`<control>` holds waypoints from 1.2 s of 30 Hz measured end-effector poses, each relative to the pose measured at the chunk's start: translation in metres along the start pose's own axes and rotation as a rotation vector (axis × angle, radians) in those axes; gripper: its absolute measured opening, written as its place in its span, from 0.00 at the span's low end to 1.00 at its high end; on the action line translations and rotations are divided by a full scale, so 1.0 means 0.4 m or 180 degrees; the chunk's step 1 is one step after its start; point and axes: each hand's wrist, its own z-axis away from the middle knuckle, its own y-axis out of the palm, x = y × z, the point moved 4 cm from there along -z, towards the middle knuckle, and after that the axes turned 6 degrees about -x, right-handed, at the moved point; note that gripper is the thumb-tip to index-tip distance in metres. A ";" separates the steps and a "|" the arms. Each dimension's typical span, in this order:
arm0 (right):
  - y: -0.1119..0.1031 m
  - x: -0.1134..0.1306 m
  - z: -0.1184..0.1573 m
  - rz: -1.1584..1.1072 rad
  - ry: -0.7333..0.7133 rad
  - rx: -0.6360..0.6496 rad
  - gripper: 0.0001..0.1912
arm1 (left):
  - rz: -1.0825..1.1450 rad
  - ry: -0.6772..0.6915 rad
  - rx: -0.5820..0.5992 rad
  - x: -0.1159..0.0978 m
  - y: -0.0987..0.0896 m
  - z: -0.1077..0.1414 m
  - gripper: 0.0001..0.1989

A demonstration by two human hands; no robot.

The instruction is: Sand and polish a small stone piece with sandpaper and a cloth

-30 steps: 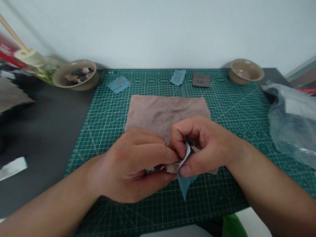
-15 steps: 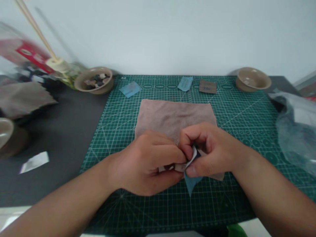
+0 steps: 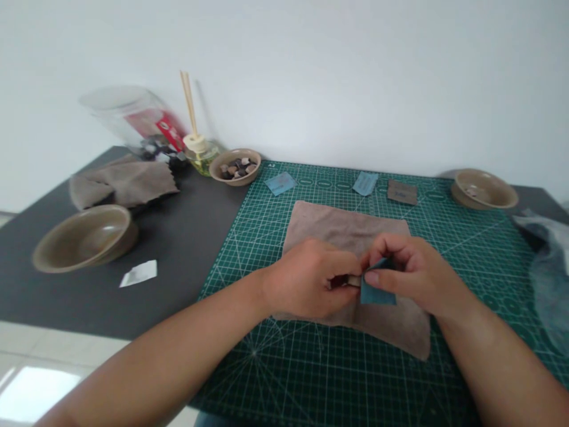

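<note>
1. Pinching a blue abrasive sheet (image 3: 377, 295) between thumb and curled fingers, the right hand (image 3: 413, 276) is nearly closed, with the sheet's lower part hanging below the thumb
2. The left hand (image 3: 309, 279) is also nearly closed, its fingers curled around a small pale piece (image 3: 353, 280) that sits against the sheet; the piece is too small and too covered to identify
3. Both hands meet at the sheet, held just above a beige cloth (image 3: 351, 225) that lies on a green cutting mat (image 3: 320, 379)
4. Along the mat's far edge lie two blue slips (image 3: 280, 184) and a brown slip (image 3: 402, 192), with a tan bowl (image 3: 483, 190) at the right corner
5. A smaller tan bowl of pebbles (image 3: 235, 166) stands at the mat's far left corner, beside a reed diffuser (image 3: 200, 154)
6. On the dark surface (image 3: 186, 249) to the left are a large tan bowl (image 3: 83, 238), a crumpled grey-brown cloth (image 3: 122, 184) and a white paper scrap (image 3: 138, 273)
7. A clear plastic bag (image 3: 549, 267) lies at the mat's right edge
</note>
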 end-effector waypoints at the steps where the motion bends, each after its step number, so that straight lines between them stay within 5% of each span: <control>1: -0.009 -0.001 -0.002 0.0052 0.0023 -0.0164 0.13 | -0.0028 -0.0061 -0.0029 0.003 0.000 0.000 0.05; 7: -0.062 0.004 -0.013 0.0859 -0.0399 -0.1481 0.04 | -0.0245 -0.0316 0.0166 0.008 0.008 0.002 0.05; 15: -0.085 0.014 -0.080 0.1598 -0.1082 -0.2148 0.03 | -0.0547 -0.0175 0.0367 0.017 0.029 0.005 0.04; 19: -0.076 0.063 -0.164 0.2514 -0.1069 -0.1994 0.04 | -0.0739 -0.0166 0.0480 0.012 0.032 0.005 0.03; 25: -0.068 0.066 -0.356 0.2761 -0.0673 -0.1422 0.10 | -0.0740 -0.0157 0.0487 0.009 0.027 0.003 0.05; 31: -0.074 0.034 -0.459 0.3192 -0.0446 -0.1676 0.17 | -0.0846 -0.0117 0.0543 0.009 0.025 0.002 0.06; 36: 0.027 0.090 -0.490 0.3354 -0.0717 -0.1451 0.22 | -0.1012 -0.0018 0.0640 0.002 0.039 0.005 0.07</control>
